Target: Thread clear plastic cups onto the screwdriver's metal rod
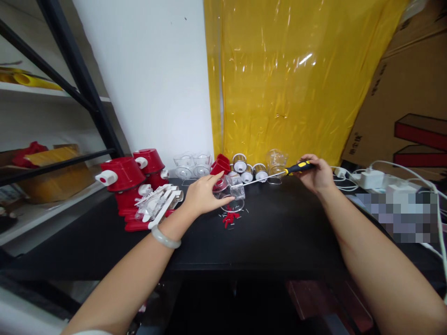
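My left hand (202, 193) is closed around a clear plastic cup (237, 186) with a red part at its side, thumb and fingers on either side. My right hand (317, 174) grips the black and yellow handle of a screwdriver (296, 168). Its long shaft points left, and the tip meets or lies very near the cup; exact contact cannot be made out. Below the cup, small red pieces (230, 217) and several screws (247, 211) lie scattered on the black table (279, 242).
Red plastic housings (122, 174) with white knobs stand at the left, beside a pile of clear and white parts (157, 204). Clear cups (192, 163), a red scoop-shaped part (220, 164) and white-rimmed cylinders (240, 163) line the back. White chargers (372, 178) and cables are at right.
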`<state>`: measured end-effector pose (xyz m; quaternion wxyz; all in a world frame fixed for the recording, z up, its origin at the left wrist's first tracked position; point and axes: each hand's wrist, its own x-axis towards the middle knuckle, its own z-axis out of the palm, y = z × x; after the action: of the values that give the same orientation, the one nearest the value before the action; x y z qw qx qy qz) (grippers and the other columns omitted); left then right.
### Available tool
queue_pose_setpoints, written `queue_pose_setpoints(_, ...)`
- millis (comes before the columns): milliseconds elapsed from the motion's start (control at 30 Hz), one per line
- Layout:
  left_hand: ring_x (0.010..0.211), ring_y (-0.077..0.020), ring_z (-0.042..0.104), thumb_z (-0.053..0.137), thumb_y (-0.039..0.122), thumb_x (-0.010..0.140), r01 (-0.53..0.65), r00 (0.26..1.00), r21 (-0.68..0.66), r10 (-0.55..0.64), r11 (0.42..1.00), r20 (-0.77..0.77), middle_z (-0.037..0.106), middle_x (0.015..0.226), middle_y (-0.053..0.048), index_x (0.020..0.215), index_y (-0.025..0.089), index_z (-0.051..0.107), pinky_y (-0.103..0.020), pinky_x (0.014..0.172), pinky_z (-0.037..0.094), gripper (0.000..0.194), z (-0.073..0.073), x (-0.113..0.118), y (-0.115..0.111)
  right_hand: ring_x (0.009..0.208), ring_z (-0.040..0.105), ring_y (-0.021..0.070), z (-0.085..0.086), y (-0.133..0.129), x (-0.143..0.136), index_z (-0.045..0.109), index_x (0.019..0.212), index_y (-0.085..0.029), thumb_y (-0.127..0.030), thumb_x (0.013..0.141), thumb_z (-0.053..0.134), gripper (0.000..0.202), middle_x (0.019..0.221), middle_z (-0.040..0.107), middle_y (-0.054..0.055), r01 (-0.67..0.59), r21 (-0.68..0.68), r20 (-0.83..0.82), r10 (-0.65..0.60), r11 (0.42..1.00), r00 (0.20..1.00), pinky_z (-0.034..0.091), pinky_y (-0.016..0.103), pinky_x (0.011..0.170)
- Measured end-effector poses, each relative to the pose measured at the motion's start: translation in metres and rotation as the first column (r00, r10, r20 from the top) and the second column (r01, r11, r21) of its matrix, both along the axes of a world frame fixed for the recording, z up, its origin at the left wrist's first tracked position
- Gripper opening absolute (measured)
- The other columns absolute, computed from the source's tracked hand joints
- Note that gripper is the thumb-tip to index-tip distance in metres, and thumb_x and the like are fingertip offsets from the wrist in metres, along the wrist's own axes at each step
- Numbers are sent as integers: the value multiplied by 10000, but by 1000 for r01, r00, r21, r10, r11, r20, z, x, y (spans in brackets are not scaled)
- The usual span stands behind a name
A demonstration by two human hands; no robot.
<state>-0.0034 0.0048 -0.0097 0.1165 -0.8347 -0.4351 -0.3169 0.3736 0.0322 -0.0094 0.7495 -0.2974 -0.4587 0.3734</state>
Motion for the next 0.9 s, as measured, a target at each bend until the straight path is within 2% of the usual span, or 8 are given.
queue_pose_setpoints(67, 1165, -321, 618, 678, 677, 740, 6, 1000, -3, -6, 1000, 16, 642, 1297, -112, 1419, 244, 502, -467, 982, 498, 824, -1, 1, 0, 559, 553, 149, -1, 2, 1, 569, 718, -240, -554, 793, 572, 322, 660, 559, 11, 53, -9, 0, -53, 999, 999, 472, 274, 454)
queue_pose_setpoints(133, 1191, -324, 603, 673, 676, 750, 1, 999, 0, -1, 1000, 33, 628, 1318, -118, 1420, 234, 494, -473, 1001, 487, 823, -2, 2, 1, 446, 470, 127, -4, 6, 3, 562, 682, -234, -667, 797, 564, 449, 549, 494, -6, 139, -35, 33, -138, 990, 990, 415, 265, 395)
queue_pose_setpoints(267, 1212, -343, 588, 682, 667, 760, -21, 997, 21, 19, 1000, 68, 615, 1331, -152, 1439, 178, 441, -495, 1025, 466, 871, -1, 3, 4, 343, 305, 78, -10, 13, 2, 576, 681, -229, -663, 697, 725, 459, 416, 343, -74, 164, -48, 109, -158, 985, 981, 364, 241, 364)
queue_pose_setpoints(400, 1225, -365, 575, 710, 648, 753, -64, 993, 27, 60, 998, 104, 590, 1350, -185, 1452, 148, 378, -515, 1020, 462, 922, -3, 3, 8, 427, 452, 70, -10, 15, -3, 577, 757, -223, -549, 645, 824, 424, 574, 526, -58, 116, -39, 8, -116, 992, 993, 419, 217, 419)
queue_pose_setpoints(500, 1242, -363, 561, 735, 619, 748, -63, 990, 31, 59, 998, 130, 578, 1353, -192, 1429, 139, 374, -514, 1033, 450, 907, -8, 5, 10, 542, 574, 96, -9, 15, -3, 555, 768, -219, -476, 632, 857, 420, 661, 591, -41, 83, -30, -63, -85, 996, 994, 492, 238, 512)
queue_pose_setpoints(700, 1236, -345, 570, 733, 591, 770, -42, 994, 17, 40, 999, 98, 592, 1333, -187, 1377, 154, 410, -498, 1028, 450, 815, -16, 7, 14, 585, 627, 121, -12, 14, 1, 566, 717, -217, -382, 598, 877, 371, 670, 637, -26, 40, -68, -109, -48, 997, 993, 560, 305, 631)
queue_pose_setpoints(833, 1245, -354, 563, 727, 603, 770, -45, 996, 14, 44, 999, 77, 593, 1336, -189, 1382, 156, 416, -516, 1025, 447, 819, -20, 6, 17, 699, 671, 163, -17, 18, -2, 620, 780, -226, -290, 645, 797, 232, 784, 688, 11, 30, -51, -123, -36, 998, 992, 576, 328, 667)
queue_pose_setpoints(900, 1244, -357, 563, 716, 612, 775, -46, 996, 2, 45, 999, 74, 593, 1336, -189, 1381, 153, 422, -518, 1025, 448, 815, -21, 5, 19, 712, 675, 172, -19, 21, -4, 625, 794, -219, -328, 691, 754, 198, 804, 693, 26, 53, -49, -116, -59, 997, 992, 576, 332, 657)
